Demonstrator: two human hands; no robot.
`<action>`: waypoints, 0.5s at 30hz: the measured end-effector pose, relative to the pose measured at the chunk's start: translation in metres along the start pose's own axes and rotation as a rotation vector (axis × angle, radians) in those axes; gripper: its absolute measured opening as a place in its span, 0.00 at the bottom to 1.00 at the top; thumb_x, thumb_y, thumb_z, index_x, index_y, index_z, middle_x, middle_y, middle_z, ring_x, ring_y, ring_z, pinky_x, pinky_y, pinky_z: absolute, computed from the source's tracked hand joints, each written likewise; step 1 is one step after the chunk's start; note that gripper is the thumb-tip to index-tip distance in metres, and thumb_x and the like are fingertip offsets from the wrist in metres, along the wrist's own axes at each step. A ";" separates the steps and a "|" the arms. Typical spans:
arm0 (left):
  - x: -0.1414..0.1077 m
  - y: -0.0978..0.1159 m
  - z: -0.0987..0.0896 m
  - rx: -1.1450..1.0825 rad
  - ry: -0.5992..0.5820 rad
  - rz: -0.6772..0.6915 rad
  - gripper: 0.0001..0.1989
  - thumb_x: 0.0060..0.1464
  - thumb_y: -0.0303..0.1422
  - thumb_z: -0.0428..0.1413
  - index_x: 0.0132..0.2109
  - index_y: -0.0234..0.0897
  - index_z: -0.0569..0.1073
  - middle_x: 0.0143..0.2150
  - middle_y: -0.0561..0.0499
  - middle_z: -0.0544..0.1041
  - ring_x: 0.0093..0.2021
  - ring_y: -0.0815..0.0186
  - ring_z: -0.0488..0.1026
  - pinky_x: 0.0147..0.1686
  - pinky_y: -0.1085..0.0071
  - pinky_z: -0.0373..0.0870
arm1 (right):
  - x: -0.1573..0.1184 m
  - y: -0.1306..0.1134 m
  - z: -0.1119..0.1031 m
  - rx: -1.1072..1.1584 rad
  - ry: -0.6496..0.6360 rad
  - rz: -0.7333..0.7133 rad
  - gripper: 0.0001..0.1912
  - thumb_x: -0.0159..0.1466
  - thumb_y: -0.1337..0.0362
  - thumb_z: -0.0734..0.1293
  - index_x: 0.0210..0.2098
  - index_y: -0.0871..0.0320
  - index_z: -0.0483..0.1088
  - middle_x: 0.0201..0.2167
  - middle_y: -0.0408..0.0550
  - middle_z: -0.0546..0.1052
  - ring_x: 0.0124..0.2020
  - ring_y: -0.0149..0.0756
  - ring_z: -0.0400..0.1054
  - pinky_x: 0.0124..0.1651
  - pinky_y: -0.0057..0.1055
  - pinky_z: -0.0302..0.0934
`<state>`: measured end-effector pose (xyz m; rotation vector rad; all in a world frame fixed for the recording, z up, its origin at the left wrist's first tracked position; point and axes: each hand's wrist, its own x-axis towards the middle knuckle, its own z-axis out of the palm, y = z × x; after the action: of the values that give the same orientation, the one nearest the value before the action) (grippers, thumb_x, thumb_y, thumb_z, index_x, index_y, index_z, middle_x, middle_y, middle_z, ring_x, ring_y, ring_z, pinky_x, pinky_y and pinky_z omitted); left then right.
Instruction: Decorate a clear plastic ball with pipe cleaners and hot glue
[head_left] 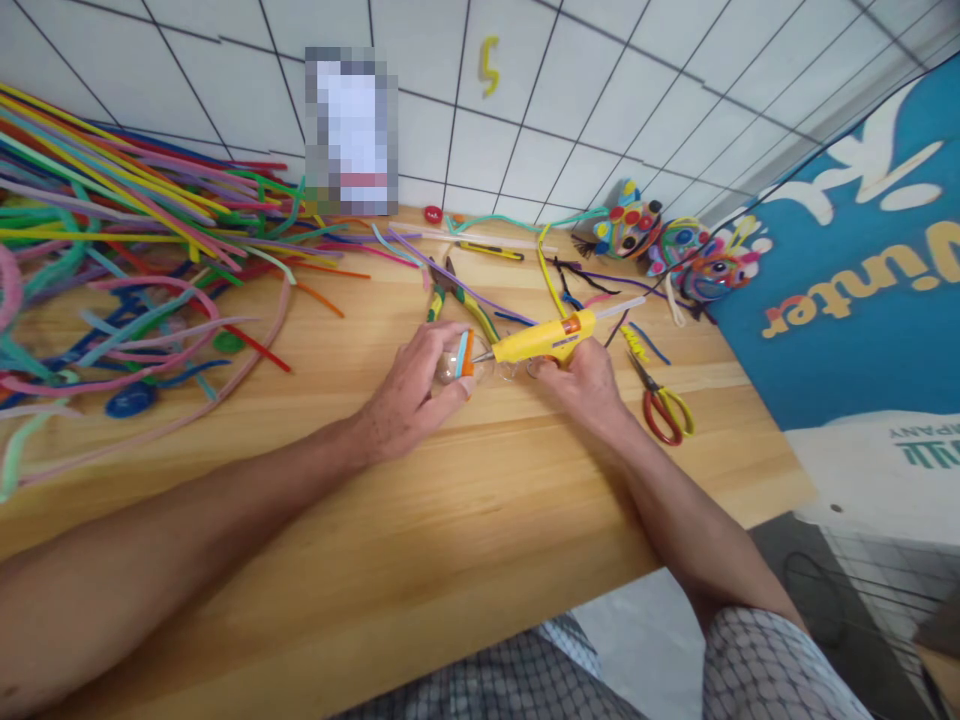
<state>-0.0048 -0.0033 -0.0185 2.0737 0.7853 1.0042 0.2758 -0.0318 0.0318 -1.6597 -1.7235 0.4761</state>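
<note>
My left hand (416,385) is wrapped round a clear, rounded plastic piece (448,366) that carries light blue and orange strips (466,353). In my right hand (589,380) is a yellow glue gun (536,342), gripped by its handle, with a translucent glue stick (621,308) coming out of its back end. The gun's nozzle points left and lies at the orange strip; whether it touches cannot be made out. Small clear pieces (508,371) show beneath the gun.
Many coloured pipe cleaners (150,210) cover the table's left side. Behind my hands lie pliers (472,305) and a yellow cutter (491,250). Scissors (666,412) lie right of my right hand. Colourful decorated balls (630,228) stand at the back right, by a blue sign (862,260).
</note>
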 end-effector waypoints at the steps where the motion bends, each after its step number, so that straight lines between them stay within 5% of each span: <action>1: 0.000 0.000 0.000 0.000 0.000 0.001 0.28 0.75 0.42 0.59 0.76 0.45 0.66 0.76 0.37 0.73 0.77 0.45 0.71 0.79 0.40 0.68 | 0.000 0.000 0.000 0.001 0.001 0.000 0.04 0.59 0.64 0.70 0.30 0.50 0.71 0.28 0.43 0.77 0.35 0.44 0.73 0.41 0.38 0.68; 15: 0.001 0.001 0.000 -0.017 -0.003 0.016 0.27 0.75 0.40 0.58 0.75 0.44 0.66 0.76 0.36 0.73 0.78 0.46 0.71 0.80 0.41 0.68 | 0.000 0.001 0.000 0.022 -0.013 -0.004 0.02 0.59 0.62 0.70 0.32 0.50 0.72 0.30 0.44 0.78 0.35 0.43 0.73 0.41 0.39 0.67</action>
<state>-0.0042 -0.0030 -0.0177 2.0692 0.7572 1.0123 0.2764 -0.0321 0.0306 -1.6407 -1.7250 0.5035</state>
